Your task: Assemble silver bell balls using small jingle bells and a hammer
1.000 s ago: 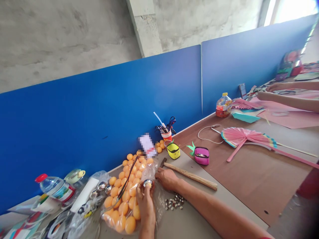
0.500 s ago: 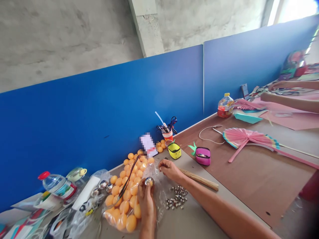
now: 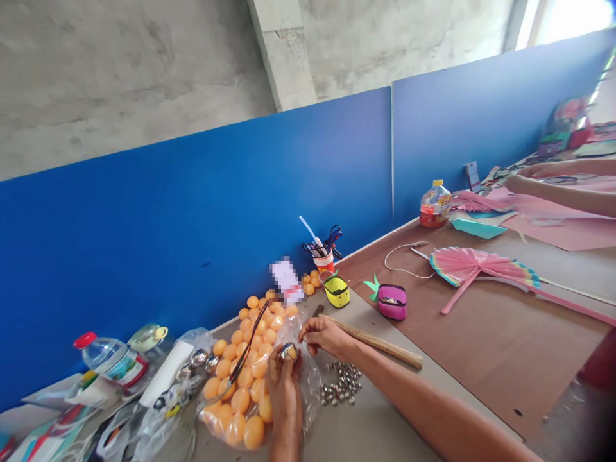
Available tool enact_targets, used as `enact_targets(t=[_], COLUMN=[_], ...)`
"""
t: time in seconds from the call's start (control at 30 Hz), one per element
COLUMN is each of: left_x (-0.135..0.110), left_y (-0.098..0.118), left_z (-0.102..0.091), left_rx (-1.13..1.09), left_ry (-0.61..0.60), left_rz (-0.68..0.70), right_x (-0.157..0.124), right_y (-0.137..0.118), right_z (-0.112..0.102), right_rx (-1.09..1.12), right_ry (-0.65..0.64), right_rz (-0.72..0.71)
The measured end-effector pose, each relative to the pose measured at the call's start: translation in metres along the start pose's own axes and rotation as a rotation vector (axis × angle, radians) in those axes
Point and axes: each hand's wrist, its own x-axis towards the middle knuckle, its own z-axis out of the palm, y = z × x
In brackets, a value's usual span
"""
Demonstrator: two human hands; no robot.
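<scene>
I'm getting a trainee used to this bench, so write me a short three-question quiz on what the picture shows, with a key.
1. True or false: the left hand holds a shiny silver ball.
2. What colour is the small pouch nearer the pink fan? A yellow, B magenta, C blue.
3. Fill in: the many balls in the clear plastic bag are ____.

Key: 1 true; 2 B; 3 orange.
</scene>
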Motion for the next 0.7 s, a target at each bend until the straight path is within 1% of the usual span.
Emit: enact_targets(t=[0.1, 0.17, 0.3, 0.37, 0.43, 0.6, 0.7], left_x=[-0.001, -0.001, 0.0, 0.001, 0.0, 0.0, 0.001], left_y=[0.002, 0.002, 0.0, 0.0, -0.001, -0.002, -0.006], left_z=[0.002, 0.002, 0.001, 0.0, 0.0, -0.002, -0.003], left_rx=[-0.022, -0.029, -0.036, -0.039, -0.028, 0.064, 0.113], left_ry=[0.008, 0.005, -0.016, -0.019, -0.031, -0.066, -0.072], left_rz=[-0.01, -0.017, -0.018, -0.018, -0.016, 0.0, 0.023], right_x=[0.001, 0.0, -0.002, -0.004, -0.004, -0.005, -0.007], right_y=[0.0, 0.0, 0.0, -0.001, -0.001, -0.002, -0.005], right_z=[0.002, 0.002, 0.004, 0.006, 0.008, 0.013, 0.015], right_rx=[0.061, 0.091, 0.083, 0.075, 0.039, -0.15, -0.217], right_ry=[0.02, 0.011, -0.069, -0.085, -0.07, 0.017, 0.006], right_rz=[-0.044, -0.061, 0.016, 0.044, 0.043, 0.013, 0.014])
